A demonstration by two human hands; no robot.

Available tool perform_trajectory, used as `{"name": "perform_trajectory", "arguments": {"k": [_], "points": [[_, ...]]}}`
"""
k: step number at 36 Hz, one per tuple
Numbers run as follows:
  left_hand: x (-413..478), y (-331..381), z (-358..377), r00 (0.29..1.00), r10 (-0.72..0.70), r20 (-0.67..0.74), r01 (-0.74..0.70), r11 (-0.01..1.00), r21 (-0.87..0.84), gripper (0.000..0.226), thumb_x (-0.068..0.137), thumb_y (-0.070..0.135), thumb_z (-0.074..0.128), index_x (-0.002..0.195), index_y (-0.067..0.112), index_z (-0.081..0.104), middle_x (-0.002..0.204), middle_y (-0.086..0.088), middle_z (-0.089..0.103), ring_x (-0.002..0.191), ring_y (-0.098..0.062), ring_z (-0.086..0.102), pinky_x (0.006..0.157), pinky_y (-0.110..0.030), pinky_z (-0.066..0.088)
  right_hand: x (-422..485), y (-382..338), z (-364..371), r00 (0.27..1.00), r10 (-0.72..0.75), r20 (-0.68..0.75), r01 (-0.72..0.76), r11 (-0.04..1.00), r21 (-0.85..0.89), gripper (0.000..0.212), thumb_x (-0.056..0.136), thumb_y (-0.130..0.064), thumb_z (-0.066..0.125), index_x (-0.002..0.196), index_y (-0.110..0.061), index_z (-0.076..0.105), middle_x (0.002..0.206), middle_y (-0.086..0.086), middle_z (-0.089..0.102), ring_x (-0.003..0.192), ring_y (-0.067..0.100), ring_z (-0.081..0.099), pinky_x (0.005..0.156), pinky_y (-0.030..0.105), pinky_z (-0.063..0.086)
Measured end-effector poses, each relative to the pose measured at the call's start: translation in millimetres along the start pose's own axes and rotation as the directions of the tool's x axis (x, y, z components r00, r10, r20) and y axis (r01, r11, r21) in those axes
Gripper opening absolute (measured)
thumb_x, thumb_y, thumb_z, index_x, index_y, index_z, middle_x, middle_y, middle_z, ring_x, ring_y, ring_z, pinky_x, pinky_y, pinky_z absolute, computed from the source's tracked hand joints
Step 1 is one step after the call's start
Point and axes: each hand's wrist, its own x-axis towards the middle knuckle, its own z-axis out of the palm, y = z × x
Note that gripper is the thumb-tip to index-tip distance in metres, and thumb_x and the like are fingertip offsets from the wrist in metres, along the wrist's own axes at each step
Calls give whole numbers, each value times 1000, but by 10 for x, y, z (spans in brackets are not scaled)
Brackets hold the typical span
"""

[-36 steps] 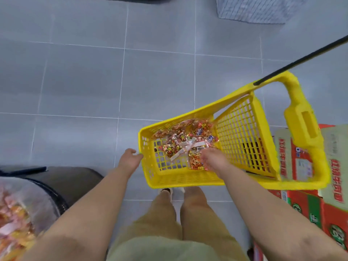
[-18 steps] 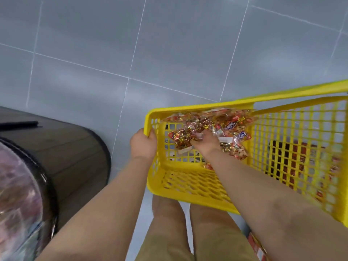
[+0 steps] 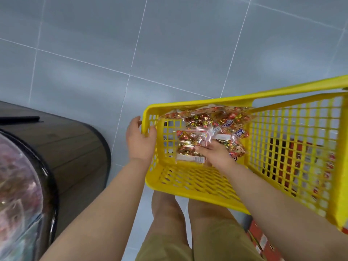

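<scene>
Gripping basket (image 3: 197, 105) rim, left hand (image 3: 140, 142), right hand (image 3: 216, 153) holding candy bags (image 3: 189, 141), barrel (image 3: 75, 146) alongside

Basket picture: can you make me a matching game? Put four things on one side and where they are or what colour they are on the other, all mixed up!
Things:
1. left hand
2. right hand
3. basket
4. floor

Place or colour:
A. grey tiles
B. bright yellow
C. grips the basket's corner rim
D. inside the basket, touching the candy bags

Right pairs: 1-C, 2-D, 3-B, 4-A
</scene>
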Motion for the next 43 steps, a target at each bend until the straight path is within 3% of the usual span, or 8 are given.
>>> {"name": "perform_trajectory", "arguments": {"k": [4, 9, 12, 15, 20, 27, 33, 43], "points": [[-382, 93, 21, 949, 312, -51, -313, 949, -22, 46, 81, 27, 68, 119, 6, 56, 105, -3, 53, 102, -18, 49, 93, -26, 38, -374, -30, -316, 988, 17, 154, -55, 968, 246, 10, 84, -23, 69, 89, -19, 62, 81, 3, 59, 76, 20, 61, 64, 31, 52], [-663, 181, 228, 817, 15, 577, 240, 900, -364, 27, 81, 24, 74, 105, 23, 62, 82, 16, 67, 80, 1, 62, 70, -11, 46, -586, -66, -381, 968, -12, 251, -79, 933, 350, 25, 69, -26, 74, 89, -16, 63, 84, 7, 57, 81, 27, 55, 64, 35, 47], [-662, 111, 366, 779, -59, 624, 366, 851, -377, 16, 83, 13, 72, 94, 23, 66, 82, 13, 72, 83, -7, 68, 71, -20, 51, -546, -91, -437, 974, -16, 228, -50, 959, 280, 43, 58, -53, 74, 89, -24, 69, 83, -4, 70, 85, 17, 64, 74, 31, 50], [-584, 18, 462, 812, -116, 571, 374, 856, -357, 14, 82, 19, 74, 87, 18, 61, 81, 4, 63, 78, -12, 61, 73, -28, 46, -257, -93, -607, 997, -32, -63, 50, 947, 317, 26, 85, -47, 61, 94, -23, 67, 93, -2, 71, 86, 14, 67, 74, 26, 52], [-495, -83, 511, 839, -192, 510, 384, 871, -305, 34, 78, 31, 74, 102, 14, 59, 102, -4, 62, 98, -22, 60, 98, -49, 44, 421, -90, -1113, 727, -125, -675, 195, 980, 29, 26, 97, -16, 45, 119, -8, 57, 113, 5, 58, 100, 17, 53, 81, 23, 40], [-463, -229, 520, 852, -266, 450, 415, 868, -273, 38, 86, 23, 71, 121, 17, 60, 116, -4, 68, 109, -24, 63, 102, -50, 46, 1027, -239, -1431, 921, -117, -372, 48, 981, -189, 41, 87, -12, 52, 127, -22, 52, 127, 6, 57, 93, 20, 55, 70, 25, 41], [-511, -234, 592, 849, -278, 449, 416, 876, -245, 18, 86, 23, 70, 102, 29, 63, 104, 1, 72, 99, -22, 68, 95, -52, 50, 847, -225, -1428, 928, -273, -254, 195, 937, -291, 24, 78, -25, 72, 91, -26, 53, 88, 0, 64, 65, 6, 55, 51, 13, 41], [-602, -90, 662, 840, -274, 469, 441, 849, -293, 30, 86, 22, 70, 115, 22, 62, 112, -3, 70, 105, -25, 65, 98, -52, 48, 266, -189, -1294, 834, -519, -186, 445, 833, -328, 5, 82, -24, 71, 81, -24, 67, 101, 8, 60, 94, 10, 49, 76, 0, 31]]}}
